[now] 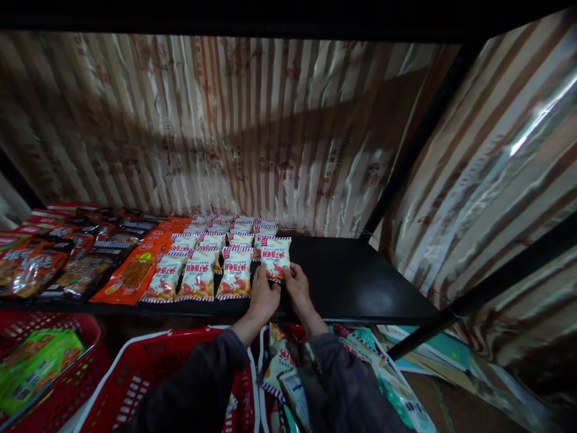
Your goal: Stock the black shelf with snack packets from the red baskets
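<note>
A small white snack bag [275, 257] with red lettering and a striped top edge is held between both hands at the right end of the rows. My left hand [263, 296] grips its lower left corner, and my right hand [298, 288] pinches the lower right one. Several matching white bags [197, 275] lie in rows on the black shelf [360, 282], just left of the hands. Beside those rows is an orange bag [135, 269], with dark brown packets [83, 270] farther left.
Below the shelf, a red basket [153, 355] stands in front, next to another holding snack bags [282, 361]. A third at far left holds green packets [40, 361]. A black post [415, 144] rises at right; striped sheeting [252, 132] hangs behind.
</note>
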Motion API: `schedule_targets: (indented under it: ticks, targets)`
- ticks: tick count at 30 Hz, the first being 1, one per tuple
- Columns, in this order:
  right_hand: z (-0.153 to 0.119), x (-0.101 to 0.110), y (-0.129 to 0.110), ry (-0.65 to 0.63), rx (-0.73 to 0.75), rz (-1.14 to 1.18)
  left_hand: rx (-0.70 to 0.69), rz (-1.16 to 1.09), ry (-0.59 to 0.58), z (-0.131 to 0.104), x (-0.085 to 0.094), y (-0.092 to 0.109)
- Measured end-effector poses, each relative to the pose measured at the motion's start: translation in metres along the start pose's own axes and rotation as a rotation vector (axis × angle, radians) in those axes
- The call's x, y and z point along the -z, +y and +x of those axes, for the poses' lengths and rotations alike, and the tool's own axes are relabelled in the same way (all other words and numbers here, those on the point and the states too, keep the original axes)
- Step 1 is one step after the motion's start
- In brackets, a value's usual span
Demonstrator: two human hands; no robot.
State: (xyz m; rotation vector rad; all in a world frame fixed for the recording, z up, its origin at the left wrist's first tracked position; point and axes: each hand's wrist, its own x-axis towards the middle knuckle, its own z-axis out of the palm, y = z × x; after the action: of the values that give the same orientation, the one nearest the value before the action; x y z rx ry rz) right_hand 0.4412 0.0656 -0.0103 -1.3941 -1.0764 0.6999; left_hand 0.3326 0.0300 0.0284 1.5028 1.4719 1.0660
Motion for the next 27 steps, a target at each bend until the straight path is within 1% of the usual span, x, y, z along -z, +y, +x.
schedule_targets:
  ticks: [4,9,13,18,22,27]
  targets:
    - [0.017,-0.007,0.002,-0.008,0.016,-0.118,0.027,0.087,0.011,0.013,0.000,0.004]
    - [0.028,-0.011,0.008,-0.021,0.011,-0.265,0.044,0.091,0.018,0.019,0.001,0.008]
    - [0.028,-0.015,0.011,-0.050,0.021,-0.354,0.012,0.151,0.027,0.022,-0.001,0.004]
    - [0.025,-0.019,0.005,-0.080,0.024,-0.452,-0.017,0.189,0.038,0.024,-0.003,-0.003]
    - [0.021,-0.018,-0.002,-0.069,0.013,-0.534,-0.005,0.192,0.042,0.024,-0.003,-0.006]
    - [0.020,-0.016,-0.003,-0.097,0.068,-0.596,0.001,0.189,0.035,0.023,-0.005,-0.006]
